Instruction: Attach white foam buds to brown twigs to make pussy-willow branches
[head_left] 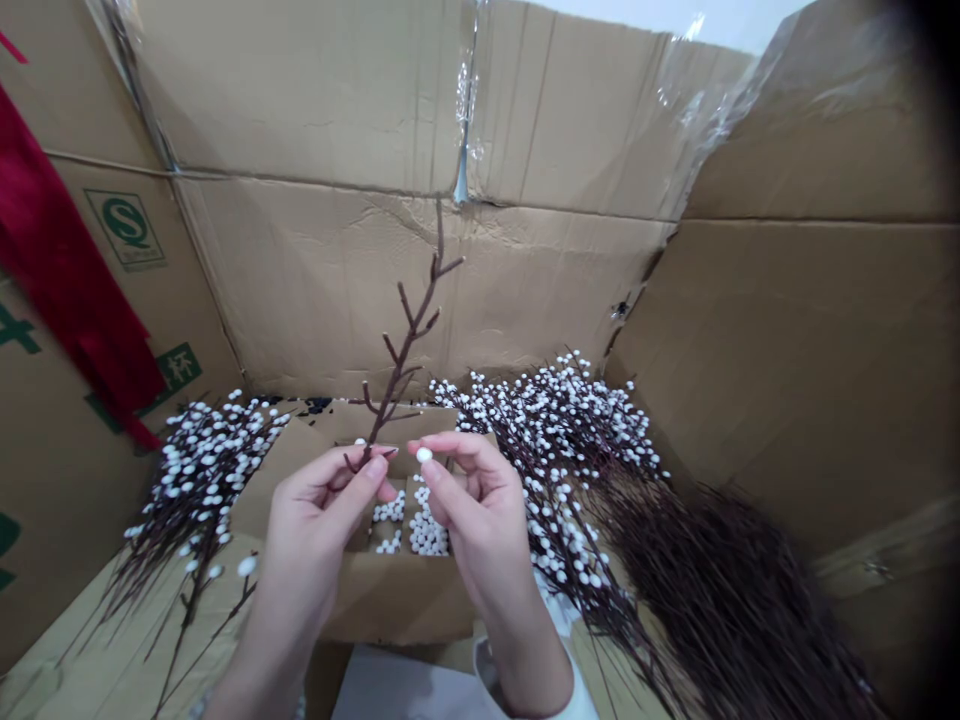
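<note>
From my end, far left: the red strip [67, 260] hangs well apart, low risk. Next, the left bunch of white-berry stems [202, 455] — a loose berried sprig [246, 567] sits just beside the left forearm, so an elbow swing could snag it and knock berries off. Left hand [319, 510] is pinched low on the brown branched stem [409, 345], which tilts upward over the divided cardboard box [405, 600]. With most of its length above the grip, a firm push could pivot it or snap a twig. White ball [424, 455] is nipped between right hand [480, 500] thumb and index finger, near the left fingertips; the hands are close but apart. Small and round — squeezed off-centre, I'd expect it to pop out and get lost among the loose white balls [429, 530] below. Can't tell if it has a hole. The right pile of white-berry stems [555, 420] crowds the right wrist and could catch the sleeve [577, 695]. Far right, the bare dark stems [735, 600] look tangle-prone; pulling one might drag several.
</note>
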